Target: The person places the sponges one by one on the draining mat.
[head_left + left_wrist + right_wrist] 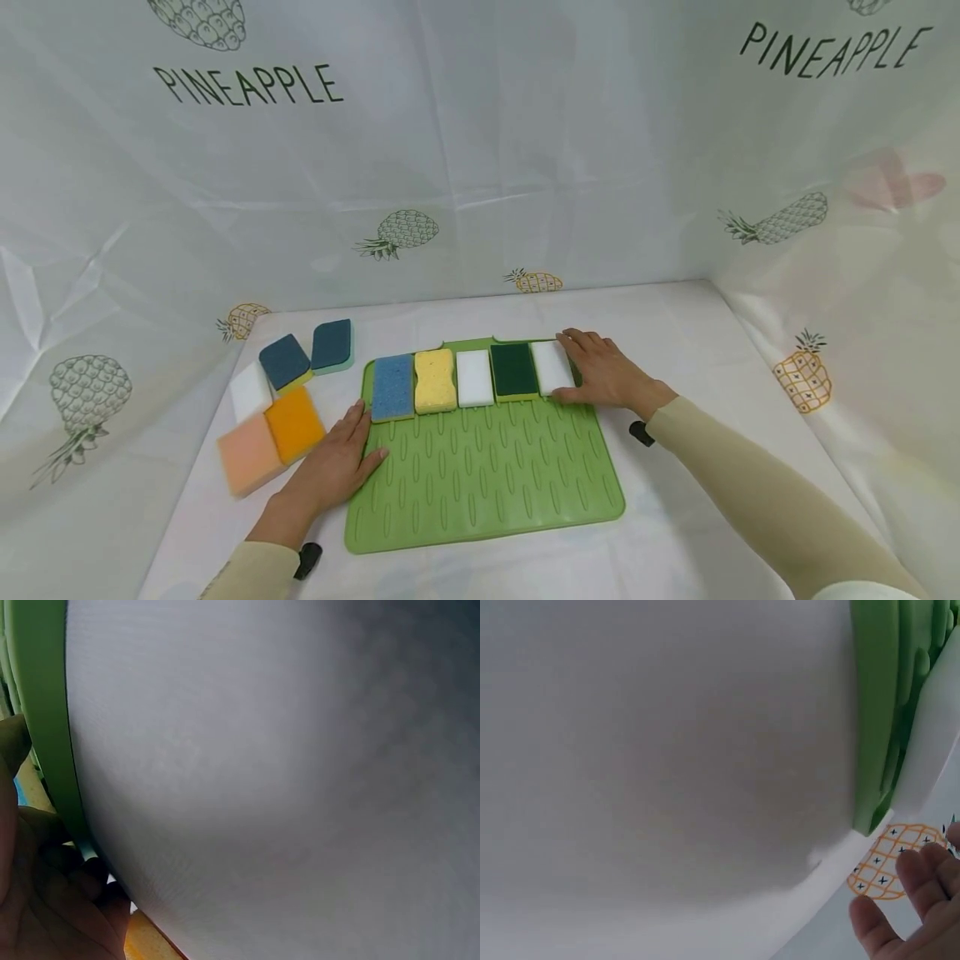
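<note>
A green ridged mat [487,475] lies flat with a row of sponges along its far side. From left to right they are a blue sponge [392,387], a yellow notched sponge [435,381], a white sponge [474,377], a dark green-topped sponge [514,371] and another white sponge [552,367]. My left hand [335,462] rests at the mat's left edge, fingertips beside the blue sponge and thumb over the mat. At the right end, my right hand [606,371] spans the last white sponge, thumb at its near edge and fingers at its far corner, loosely extended in the right wrist view.
Left of the mat lie several loose sponges: a pink one [250,454], an orange one [295,423], a white one [251,392] and two dark blue-topped ones, one yellow below [285,362], one teal below [332,345]. A pineapple-printed sheet [480,167] hangs behind the white table [675,333].
</note>
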Action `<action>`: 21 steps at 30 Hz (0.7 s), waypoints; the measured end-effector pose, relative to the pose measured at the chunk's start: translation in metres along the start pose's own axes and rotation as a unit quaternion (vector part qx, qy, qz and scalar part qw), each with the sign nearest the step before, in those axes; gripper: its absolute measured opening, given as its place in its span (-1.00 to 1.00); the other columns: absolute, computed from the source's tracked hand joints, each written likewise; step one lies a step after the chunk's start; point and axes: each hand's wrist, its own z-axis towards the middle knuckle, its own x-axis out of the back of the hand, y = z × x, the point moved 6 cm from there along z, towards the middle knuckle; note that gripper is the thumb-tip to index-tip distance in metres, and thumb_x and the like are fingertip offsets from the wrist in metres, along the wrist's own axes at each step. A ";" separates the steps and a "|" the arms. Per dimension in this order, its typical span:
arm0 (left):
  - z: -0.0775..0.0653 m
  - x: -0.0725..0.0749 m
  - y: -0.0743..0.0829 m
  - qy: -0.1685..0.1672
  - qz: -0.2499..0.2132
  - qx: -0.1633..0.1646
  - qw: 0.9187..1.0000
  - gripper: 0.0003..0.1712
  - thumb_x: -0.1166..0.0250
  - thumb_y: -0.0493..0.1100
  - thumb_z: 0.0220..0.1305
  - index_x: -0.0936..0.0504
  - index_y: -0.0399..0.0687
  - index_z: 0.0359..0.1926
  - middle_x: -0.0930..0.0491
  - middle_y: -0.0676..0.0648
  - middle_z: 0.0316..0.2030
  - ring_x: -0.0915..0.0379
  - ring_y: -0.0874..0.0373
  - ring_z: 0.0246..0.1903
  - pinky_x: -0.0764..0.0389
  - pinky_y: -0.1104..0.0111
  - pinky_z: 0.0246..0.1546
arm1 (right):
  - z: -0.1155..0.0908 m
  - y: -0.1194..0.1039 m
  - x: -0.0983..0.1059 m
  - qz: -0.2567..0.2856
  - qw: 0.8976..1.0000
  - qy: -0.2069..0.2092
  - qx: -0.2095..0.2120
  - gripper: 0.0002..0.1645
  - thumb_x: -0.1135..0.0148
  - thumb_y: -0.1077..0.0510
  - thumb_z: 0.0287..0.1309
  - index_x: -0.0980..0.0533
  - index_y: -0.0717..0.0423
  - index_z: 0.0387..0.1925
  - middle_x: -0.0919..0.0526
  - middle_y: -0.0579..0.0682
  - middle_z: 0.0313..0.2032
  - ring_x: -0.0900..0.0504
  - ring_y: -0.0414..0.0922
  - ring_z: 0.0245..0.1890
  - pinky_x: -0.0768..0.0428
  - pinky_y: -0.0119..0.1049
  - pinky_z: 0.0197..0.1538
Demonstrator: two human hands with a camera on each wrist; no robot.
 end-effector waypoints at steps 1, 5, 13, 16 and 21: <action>0.000 0.000 0.001 -0.001 -0.001 0.000 1.000 -0.06 -0.17 0.19 0.59 -0.12 -0.43 0.60 0.03 -0.37 0.65 0.01 -0.32 0.62 -0.25 -0.16 0.54 | -0.005 0.000 0.001 -0.004 1.000 0.015 0.002 0.29 -0.28 -0.53 0.23 -0.14 0.25 0.62 -0.26 0.30 0.54 -0.30 0.30 0.50 -0.36 0.34 0.44; -0.001 0.001 0.002 -0.004 -0.008 0.002 1.000 -0.06 -0.16 0.19 0.59 -0.11 -0.43 0.61 0.05 -0.37 0.65 0.02 -0.32 0.62 -0.24 -0.17 0.54 | -0.024 0.003 0.005 -0.023 0.996 0.086 0.003 0.06 -0.29 -0.32 0.38 -0.24 0.34 0.54 -0.38 0.33 0.45 -0.41 0.32 0.41 -0.46 0.33 0.34; -0.004 0.001 -0.001 -0.009 -0.016 0.016 1.000 -0.06 -0.16 0.19 0.59 -0.09 -0.40 0.62 0.07 -0.37 0.66 0.02 -0.35 0.61 -0.25 -0.19 0.53 | -0.055 0.006 0.003 -0.051 0.986 0.158 0.003 -0.10 -0.33 -0.12 0.41 -0.29 0.41 0.47 -0.45 0.35 0.37 -0.44 0.31 0.37 -0.49 0.30 0.33; -0.004 0.001 -0.002 -0.006 -0.016 0.013 1.000 -0.05 -0.16 0.19 0.59 -0.10 -0.41 0.61 0.06 -0.39 0.65 0.01 -0.35 0.61 -0.26 -0.19 0.53 | -0.066 0.004 -0.003 -0.052 0.988 0.148 0.012 -0.10 -0.33 -0.09 0.41 -0.28 0.42 0.48 -0.44 0.36 0.39 -0.42 0.30 0.39 -0.45 0.28 0.40; -0.002 0.002 0.001 0.000 -0.016 0.009 1.000 -0.06 -0.17 0.17 0.59 -0.11 -0.43 0.61 0.05 -0.40 0.64 0.00 -0.36 0.60 -0.27 -0.19 0.52 | -0.081 -0.004 -0.015 -0.061 0.994 0.092 0.015 -0.12 -0.24 -0.08 0.47 -0.24 0.41 0.53 -0.38 0.35 0.47 -0.36 0.29 0.48 -0.33 0.30 0.50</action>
